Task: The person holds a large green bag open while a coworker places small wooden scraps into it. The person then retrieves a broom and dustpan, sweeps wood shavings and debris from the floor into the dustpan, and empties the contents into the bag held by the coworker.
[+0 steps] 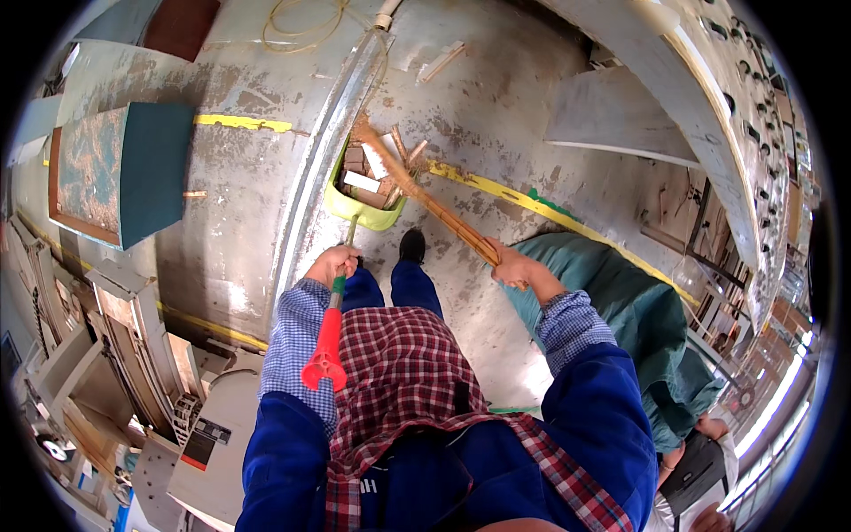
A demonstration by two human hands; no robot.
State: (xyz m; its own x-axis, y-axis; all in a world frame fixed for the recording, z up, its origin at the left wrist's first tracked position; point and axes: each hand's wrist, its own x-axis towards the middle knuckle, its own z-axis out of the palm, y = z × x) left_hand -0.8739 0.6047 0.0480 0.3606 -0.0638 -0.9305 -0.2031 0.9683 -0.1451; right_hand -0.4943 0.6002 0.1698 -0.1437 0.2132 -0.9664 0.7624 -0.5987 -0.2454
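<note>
My left hand [334, 263] is closed around the long handle of a green plastic dustpan [363, 211]; the handle's red plastic end [326, 352] points back toward me. In the dustpan lie wood offcuts, white pieces and brown scraps. My right hand [517, 265] grips a straw broom [435, 207] by its bound shaft. The broom's bristle end reaches over the dustpan, and its tip is at the far rim beside a metal floor rail.
The metal rail [326, 143] runs along the dustpan's left side. A large green cloth sack [598, 299] is at my right, with another person [698, 465] behind it. A teal box [156, 174] stands at left. A wood strip [441, 61] lies on the floor ahead.
</note>
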